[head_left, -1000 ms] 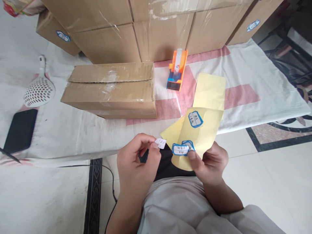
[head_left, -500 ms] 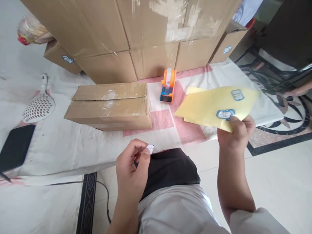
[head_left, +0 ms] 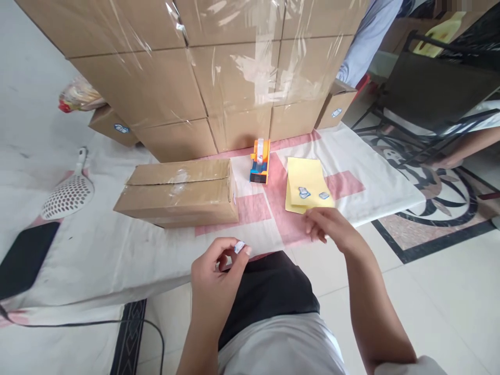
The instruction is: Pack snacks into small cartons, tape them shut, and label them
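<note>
Between the thumb and forefinger of my left hand point(head_left: 221, 276) is a small white-and-blue sticker point(head_left: 239, 247), held just off the table's front edge. My right hand point(head_left: 328, 226) has its fingers loosely bent and apart, with nothing seen in them, close to the near edge of a yellow sticker sheet point(head_left: 307, 174). That sheet lies on a second yellow sheet and bears a few blue-edged stickers near its lower end. Left of the sheets, a taped cardboard box point(head_left: 177, 195) lies on the table. An orange and blue tape dispenser point(head_left: 260, 162) stands between box and sheets.
Wrapped cardboard boxes point(head_left: 238, 73) form a tall stack at the back. A white slotted ladle point(head_left: 70, 195) and a black flat device point(head_left: 29, 255) lie at left. A black cable point(head_left: 78, 324) hangs in front. Another person's arm point(head_left: 469, 148) shows near a chair point(head_left: 437, 88) at right.
The yellow sheet, held up in my right hand before, now lies on the table. My right hand has let go and moved left. My left hand still pinches the sticker.
</note>
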The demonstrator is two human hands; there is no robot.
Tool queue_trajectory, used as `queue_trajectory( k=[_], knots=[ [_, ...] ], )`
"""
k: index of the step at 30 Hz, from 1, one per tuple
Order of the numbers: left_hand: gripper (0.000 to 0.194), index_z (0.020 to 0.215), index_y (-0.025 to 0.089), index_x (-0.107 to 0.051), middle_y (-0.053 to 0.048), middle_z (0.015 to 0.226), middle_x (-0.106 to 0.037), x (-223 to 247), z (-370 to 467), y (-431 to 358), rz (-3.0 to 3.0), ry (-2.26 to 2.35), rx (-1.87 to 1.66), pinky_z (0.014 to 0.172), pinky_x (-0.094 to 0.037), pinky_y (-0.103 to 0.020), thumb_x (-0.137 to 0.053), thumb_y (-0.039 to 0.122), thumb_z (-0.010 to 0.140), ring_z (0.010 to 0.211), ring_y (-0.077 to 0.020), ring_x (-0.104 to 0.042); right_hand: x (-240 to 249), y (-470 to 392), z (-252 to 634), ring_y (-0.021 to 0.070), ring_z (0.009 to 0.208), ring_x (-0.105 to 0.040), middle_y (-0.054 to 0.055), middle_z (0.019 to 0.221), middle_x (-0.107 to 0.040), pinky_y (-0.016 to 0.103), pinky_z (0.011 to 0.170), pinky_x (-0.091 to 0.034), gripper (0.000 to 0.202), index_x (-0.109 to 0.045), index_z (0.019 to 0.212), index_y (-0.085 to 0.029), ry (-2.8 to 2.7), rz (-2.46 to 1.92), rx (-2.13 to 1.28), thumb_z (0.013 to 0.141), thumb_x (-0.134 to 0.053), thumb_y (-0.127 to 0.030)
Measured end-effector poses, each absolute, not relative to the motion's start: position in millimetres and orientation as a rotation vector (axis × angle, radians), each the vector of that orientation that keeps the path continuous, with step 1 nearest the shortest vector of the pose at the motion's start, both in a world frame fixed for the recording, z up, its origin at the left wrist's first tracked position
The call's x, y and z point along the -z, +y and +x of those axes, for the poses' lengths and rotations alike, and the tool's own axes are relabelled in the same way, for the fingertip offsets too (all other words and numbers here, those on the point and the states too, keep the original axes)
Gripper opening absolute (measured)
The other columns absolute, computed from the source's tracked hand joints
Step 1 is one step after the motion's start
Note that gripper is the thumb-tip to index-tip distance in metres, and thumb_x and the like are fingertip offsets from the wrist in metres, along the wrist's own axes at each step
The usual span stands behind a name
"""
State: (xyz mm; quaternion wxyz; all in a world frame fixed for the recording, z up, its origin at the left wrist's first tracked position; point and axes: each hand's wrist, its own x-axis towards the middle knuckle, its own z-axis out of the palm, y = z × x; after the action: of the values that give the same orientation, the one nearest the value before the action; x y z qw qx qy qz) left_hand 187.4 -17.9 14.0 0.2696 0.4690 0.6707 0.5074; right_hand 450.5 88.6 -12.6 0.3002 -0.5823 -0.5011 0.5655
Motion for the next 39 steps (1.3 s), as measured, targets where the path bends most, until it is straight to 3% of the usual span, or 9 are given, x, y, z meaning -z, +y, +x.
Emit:
queue_trajectory(
  k=[2,5,9,13,17,27,34,39],
  knots=[
    [0.011,0.077,0.020,-0.069,0.000,0.079,-0.069,-13,187,-17,1.346,1.769,-1.384,0.054,-0.041,-0.021,-0.073,0.027,0.085,0.061,-0.0090,-0.048,6,71,439,0.0112,0.050,-0.060,0.003,0.064,-0.066,0.021,0.045,-0.041,0.037,-0.063,0.072,-0.015,-1.540,-1.473,-1.491,0.094,-0.064,-0.045],
    [0.013,0.073,0.021,-0.069,-0.002,0.085,-0.066,-11,184,-16,1.504,1.710,-1.431,0.052,-0.041,-0.021,-0.074,0.022,0.085,0.066,-0.0099,-0.051,0,52,413,0.0094,0.054,-0.058,0.001,0.072,-0.068,0.022,0.054,-0.046,0.034,-0.067,0.083,-0.016,-1.656,-1.245,-1.588,0.098,-0.062,-0.046],
    [0.015,0.076,0.022,-0.072,0.002,0.072,-0.050,-7,176,-18,1.882,1.569,-1.405,0.053,-0.041,-0.020,-0.071,0.014,0.088,0.062,-0.0082,-0.051,-5,46,376,0.0071,0.046,-0.049,0.000,0.068,-0.067,0.021,0.046,-0.036,0.041,-0.067,0.086,-0.015,-1.614,-0.974,-1.869,0.098,-0.062,-0.053],
    [0.015,0.086,0.025,-0.077,0.002,0.077,-0.050,-6,171,-19,2.271,1.472,-1.292,0.058,-0.042,-0.022,-0.071,0.012,0.089,0.064,-0.0083,-0.050,-5,52,358,0.0054,0.045,-0.045,-0.002,0.062,-0.063,0.020,0.045,-0.030,0.042,-0.061,0.075,-0.015,-1.625,-0.803,-2.087,0.098,-0.062,-0.051],
    [0.012,0.089,0.027,-0.077,0.001,0.080,-0.051,-8,173,-18,2.335,1.524,-1.247,0.063,-0.046,-0.023,-0.072,0.016,0.090,0.070,-0.0108,-0.052,-2,56,360,0.0051,0.044,-0.042,-0.004,0.059,-0.058,0.019,0.044,-0.029,0.037,-0.060,0.076,-0.016,-1.557,-0.715,-2.186,0.096,-0.063,-0.046],
    [0.006,0.095,0.026,-0.074,-0.001,0.082,-0.056,-4,182,-12,2.301,1.616,-1.179,0.065,-0.050,-0.024,-0.071,0.021,0.092,0.073,-0.0130,-0.060,11,61,375,0.0075,0.054,-0.042,-0.007,0.062,-0.050,0.020,0.051,-0.032,0.039,-0.060,0.083,-0.016,-1.620,-0.663,-2.035,0.092,-0.071,-0.052],
    [0.016,0.106,0.024,-0.071,-0.004,0.098,-0.064,3,167,-2,2.271,1.886,-1.354,0.082,-0.054,-0.030,-0.073,0.019,0.090,0.088,-0.0173,-0.065,20,102,333,0.0100,0.060,-0.036,-0.006,0.065,-0.043,0.025,0.057,-0.029,0.040,-0.052,0.077,-0.020,-1.414,-0.796,-1.519,0.095,-0.061,-0.054],
    [0.017,0.104,0.022,-0.071,-0.005,0.096,-0.067,4,155,3,2.200,2.054,-1.500,0.079,-0.053,-0.032,-0.075,0.019,0.088,0.085,-0.0177,-0.063,34,132,296,0.0123,0.063,-0.040,-0.005,0.067,-0.045,0.026,0.061,-0.032,0.025,-0.052,0.077,-0.020,-1.337,-0.836,-1.465,0.093,-0.057,-0.039]
  ],
)
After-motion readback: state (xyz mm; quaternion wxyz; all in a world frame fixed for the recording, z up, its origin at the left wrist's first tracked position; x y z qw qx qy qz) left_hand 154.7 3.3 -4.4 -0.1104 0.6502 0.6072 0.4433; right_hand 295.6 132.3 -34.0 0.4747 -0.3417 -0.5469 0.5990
